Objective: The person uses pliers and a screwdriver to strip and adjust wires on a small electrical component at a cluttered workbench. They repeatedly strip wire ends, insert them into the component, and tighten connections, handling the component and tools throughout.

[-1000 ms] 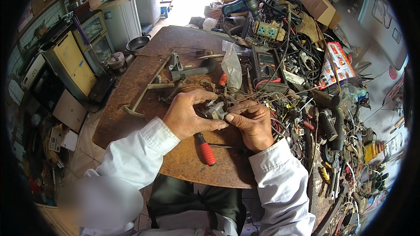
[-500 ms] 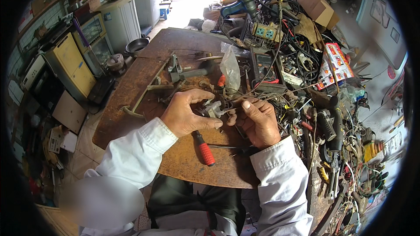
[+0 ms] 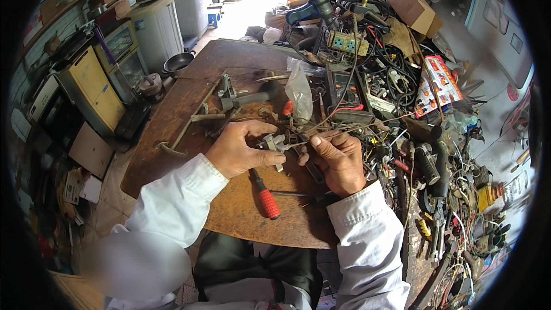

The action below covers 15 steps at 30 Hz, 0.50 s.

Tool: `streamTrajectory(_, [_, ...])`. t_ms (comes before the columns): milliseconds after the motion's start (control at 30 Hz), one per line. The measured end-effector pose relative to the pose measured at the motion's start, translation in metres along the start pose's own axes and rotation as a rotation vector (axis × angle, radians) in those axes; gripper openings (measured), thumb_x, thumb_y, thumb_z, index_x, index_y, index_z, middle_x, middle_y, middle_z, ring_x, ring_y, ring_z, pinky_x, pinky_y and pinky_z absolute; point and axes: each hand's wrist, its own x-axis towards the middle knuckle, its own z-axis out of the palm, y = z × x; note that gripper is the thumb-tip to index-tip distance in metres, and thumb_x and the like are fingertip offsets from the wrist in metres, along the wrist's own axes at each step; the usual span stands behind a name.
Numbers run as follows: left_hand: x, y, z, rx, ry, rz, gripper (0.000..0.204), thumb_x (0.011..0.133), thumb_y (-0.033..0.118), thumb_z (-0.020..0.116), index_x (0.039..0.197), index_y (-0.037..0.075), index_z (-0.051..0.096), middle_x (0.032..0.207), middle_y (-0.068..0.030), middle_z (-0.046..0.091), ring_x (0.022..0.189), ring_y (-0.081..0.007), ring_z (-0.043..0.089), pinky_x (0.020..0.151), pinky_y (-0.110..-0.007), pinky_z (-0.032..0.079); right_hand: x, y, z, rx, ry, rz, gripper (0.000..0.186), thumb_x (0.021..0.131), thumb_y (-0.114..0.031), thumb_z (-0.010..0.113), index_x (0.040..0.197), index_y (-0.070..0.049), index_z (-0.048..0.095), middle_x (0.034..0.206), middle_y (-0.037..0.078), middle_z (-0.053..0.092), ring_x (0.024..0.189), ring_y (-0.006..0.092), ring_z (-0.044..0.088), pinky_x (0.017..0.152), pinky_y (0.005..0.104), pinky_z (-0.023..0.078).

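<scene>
My left hand [image 3: 238,150] curves its thumb and fingers around a small metal-and-whitish part [image 3: 273,143], its exact kind too small to make out. My right hand [image 3: 340,161] pinches thin wire leads [image 3: 301,144] running toward that part. Just below the hands, a screwdriver [image 3: 265,196] with a red and black handle lies on the wooden table [image 3: 229,218]. Beyond them stand a clear plastic bag [image 3: 300,95] and a red-ended tool [image 3: 288,108] partly covered by it.
A hacksaw-like metal frame [image 3: 198,112] and a grey metal clamp [image 3: 229,96] lie at the left of the table. A multimeter [image 3: 344,89] rests farther right. Heaped cables, tools and an open cardboard box [image 3: 413,8] crowd the right side. A black pan [image 3: 179,61] sits beyond the left edge.
My left hand has shifted slightly left, and its thumb and fingers sit a little differently around the small part, showing more of its lower end. The right hand keeps its pinch.
</scene>
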Motion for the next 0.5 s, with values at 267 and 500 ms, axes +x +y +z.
streamTrajectory(267, [0.0, -0.001, -0.007, 0.008, 0.008, 0.094, 0.058, 0.077, 0.025, 0.084, 0.12, -0.008, 0.062, 0.109, -0.0122, 0.067, 0.1, -0.0169, 0.063, 0.091, -0.031, 0.049, 0.002, -0.014, 0.001, -0.022, 0.047, 0.15, 0.021, 0.091, -0.013, 0.069, 0.092, 0.008, 0.067, 0.078, 0.014, 0.068, 0.062, 0.0185, 0.063, 0.059, 0.0306, 0.053])
streamTrajectory(500, [0.007, -0.001, -0.017, -0.137, 0.105, -0.001, 0.057, 0.08, 0.019, 0.08, 0.126, -0.006, 0.058, 0.112, -0.011, 0.065, 0.104, -0.0164, 0.061, 0.093, -0.031, 0.049, 0.003, -0.064, -0.058, 0.123, 0.303, -0.182, 0.029, 0.098, -0.032, 0.06, 0.098, -0.004, 0.064, 0.078, 0.006, 0.064, 0.064, 0.0174, 0.061, 0.058, 0.0325, 0.053])
